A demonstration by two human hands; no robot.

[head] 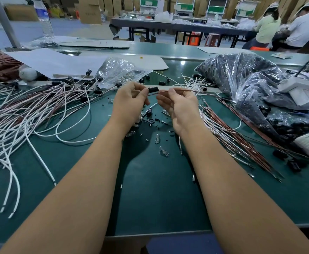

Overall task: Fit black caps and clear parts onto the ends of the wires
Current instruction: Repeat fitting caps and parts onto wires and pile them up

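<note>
Our left hand (130, 101) pinched a small, ribbed black cap (153, 89); our right hand (177, 105) gripped a thin brown wire (195, 91) trailing toward three o'clock over the green table (159, 189).

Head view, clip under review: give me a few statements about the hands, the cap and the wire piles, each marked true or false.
1. The left hand pinches a black cap. True.
2. The right hand lies flat on the table. False: it is raised, holding a brown wire.
3. The capped wires lie to the left. True.
4. The bag of black caps is on the left. False: on the right.
</note>
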